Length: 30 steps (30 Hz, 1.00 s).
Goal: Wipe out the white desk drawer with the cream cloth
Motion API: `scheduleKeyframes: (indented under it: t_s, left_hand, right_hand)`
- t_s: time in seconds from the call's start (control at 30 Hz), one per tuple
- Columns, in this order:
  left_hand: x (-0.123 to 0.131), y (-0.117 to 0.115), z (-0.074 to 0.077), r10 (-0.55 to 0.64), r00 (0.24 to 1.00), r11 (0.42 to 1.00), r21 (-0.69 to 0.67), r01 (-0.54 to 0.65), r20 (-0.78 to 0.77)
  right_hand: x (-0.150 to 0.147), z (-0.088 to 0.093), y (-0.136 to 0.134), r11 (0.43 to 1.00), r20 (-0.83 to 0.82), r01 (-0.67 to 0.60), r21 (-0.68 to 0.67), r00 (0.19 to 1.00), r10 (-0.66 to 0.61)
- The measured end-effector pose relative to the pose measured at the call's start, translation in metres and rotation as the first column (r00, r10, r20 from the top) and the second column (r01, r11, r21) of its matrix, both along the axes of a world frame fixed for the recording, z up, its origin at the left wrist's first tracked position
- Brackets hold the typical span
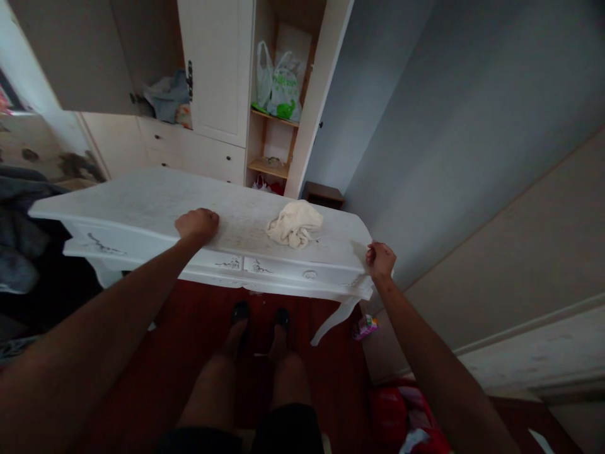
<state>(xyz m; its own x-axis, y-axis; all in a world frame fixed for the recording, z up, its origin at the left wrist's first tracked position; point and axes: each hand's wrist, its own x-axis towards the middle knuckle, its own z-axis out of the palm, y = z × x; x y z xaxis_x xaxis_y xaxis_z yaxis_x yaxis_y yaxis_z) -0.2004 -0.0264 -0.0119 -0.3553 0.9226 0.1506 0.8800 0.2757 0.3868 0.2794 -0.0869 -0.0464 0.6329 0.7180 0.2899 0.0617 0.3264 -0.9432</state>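
Observation:
A long white table (155,195) with carved drawer fronts stands before me, its top marked with greyish smudges. My left hand (197,226) is closed in a fist on the tabletop, left of the middle near the front edge, and no object shows in it. At the right end of the table is my right hand (381,258), its fingers curled in against the corner. I see nothing in it, and I cannot tell whether it grips the edge. A crumpled cream cloth (295,224) lies on the tabletop between my hands, touched by neither.
Behind the table stands a white wardrobe (217,69) with open doors, holding plastic bags (285,88) and folded clothes (169,98). A grey wall (454,126) runs along the right. On the red-brown floor are a small pink box (365,326) and red bags (390,410). Dark fabric (19,221) lies left.

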Motion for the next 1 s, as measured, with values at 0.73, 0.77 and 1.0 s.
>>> scheduleKeyframes:
  t_s: [0.73, 0.77, 1.0]
  left_hand:
    - [-0.009, -0.003, -0.016, -0.092, 0.986, 0.977, 0.18, 0.117, -0.141]
    - [-0.008, -0.003, -0.016, -0.094, 0.985, 0.977, 0.179, 0.119, -0.142]
    - [-0.009, -0.003, -0.017, -0.097, 0.994, 0.975, 0.197, 0.107, -0.06]
  right_hand:
    - [-0.131, -0.095, -0.082, 0.683, -0.483, -0.64, -0.351, 0.749, 0.454]
    - [-0.131, -0.091, -0.078, 0.66, -0.517, -0.656, -0.366, 0.733, 0.442]
    - [-0.135, -0.083, -0.058, 0.591, -0.715, -0.707, -0.387, 0.635, 0.292]
